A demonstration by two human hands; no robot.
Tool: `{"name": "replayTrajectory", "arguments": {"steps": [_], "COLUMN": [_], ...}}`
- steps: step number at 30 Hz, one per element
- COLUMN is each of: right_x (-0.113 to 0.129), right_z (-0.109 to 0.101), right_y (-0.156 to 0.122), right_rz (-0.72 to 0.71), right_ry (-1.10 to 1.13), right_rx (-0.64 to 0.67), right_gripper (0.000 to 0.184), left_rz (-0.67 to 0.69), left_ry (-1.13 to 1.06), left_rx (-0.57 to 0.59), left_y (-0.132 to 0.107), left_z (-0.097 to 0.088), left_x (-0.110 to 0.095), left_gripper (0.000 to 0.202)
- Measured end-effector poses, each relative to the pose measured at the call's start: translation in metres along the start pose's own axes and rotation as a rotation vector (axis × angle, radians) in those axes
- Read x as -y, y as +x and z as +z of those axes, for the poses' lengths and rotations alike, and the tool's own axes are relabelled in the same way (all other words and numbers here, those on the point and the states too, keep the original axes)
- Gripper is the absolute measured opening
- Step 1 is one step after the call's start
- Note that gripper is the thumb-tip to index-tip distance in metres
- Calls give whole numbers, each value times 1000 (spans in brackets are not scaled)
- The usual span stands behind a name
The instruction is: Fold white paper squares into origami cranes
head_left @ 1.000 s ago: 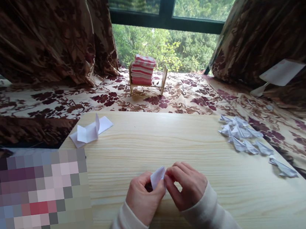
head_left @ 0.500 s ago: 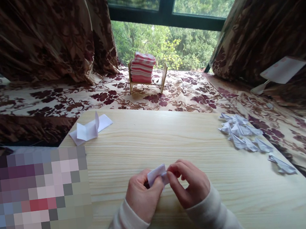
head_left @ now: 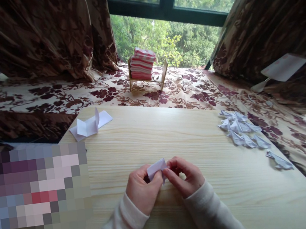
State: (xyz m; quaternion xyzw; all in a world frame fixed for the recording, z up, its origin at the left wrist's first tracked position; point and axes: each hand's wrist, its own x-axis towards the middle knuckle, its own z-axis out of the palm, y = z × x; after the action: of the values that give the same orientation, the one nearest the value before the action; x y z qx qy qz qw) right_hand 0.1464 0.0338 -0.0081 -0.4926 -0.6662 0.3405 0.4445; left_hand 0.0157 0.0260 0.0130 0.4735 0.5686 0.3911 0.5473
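Note:
A small folded piece of white paper (head_left: 156,168) is held above the near middle of the table. My left hand (head_left: 143,186) pinches it from the left, thumb on the near face and fingers mostly hidden behind. On the paper's right edge, my right hand (head_left: 187,177) closes its thumb and fingertips. The lower part of the paper is covered by both thumbs. Several folded white paper pieces (head_left: 238,126) with pointed ends lie grouped at the table's right side, and one more folded piece (head_left: 280,160) sits nearer to me.
The pale wooden table (head_left: 133,131) carries partly unfolded white papers (head_left: 89,126) at its far left corner. Beyond it, a small wooden rack (head_left: 162,77) holds pink striped cloths (head_left: 142,64) on a floral-covered ledge. A blurred patch hides the left side.
My right hand has moved slightly left, bringing its thumb closer to my left thumb on the paper. The paper stays in my left hand, and the view has tilted a little.

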Motion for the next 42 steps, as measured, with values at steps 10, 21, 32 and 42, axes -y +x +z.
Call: {"name": "replayTrajectory", "arguments": {"steps": [10, 21, 32, 42], "right_x": [3, 3, 5, 1], "right_z": [-10, -10, 0, -4], "right_y": [15, 20, 7, 11], "right_rz": [-116, -24, 100, 31], "right_ry": [-74, -58, 74, -4], "right_rx": [184, 228, 71, 32], "right_gripper": [14, 30, 24, 21], "left_rz": [10, 97, -90, -125], "left_ry": [55, 46, -321, -353], "left_rx": [118, 134, -153, -69], "left_y": [3, 0, 3, 3], "left_z": [-9, -11, -5, -6], "left_x": [1, -3, -1, 3], "left_gripper": [21, 21, 20, 23]}}
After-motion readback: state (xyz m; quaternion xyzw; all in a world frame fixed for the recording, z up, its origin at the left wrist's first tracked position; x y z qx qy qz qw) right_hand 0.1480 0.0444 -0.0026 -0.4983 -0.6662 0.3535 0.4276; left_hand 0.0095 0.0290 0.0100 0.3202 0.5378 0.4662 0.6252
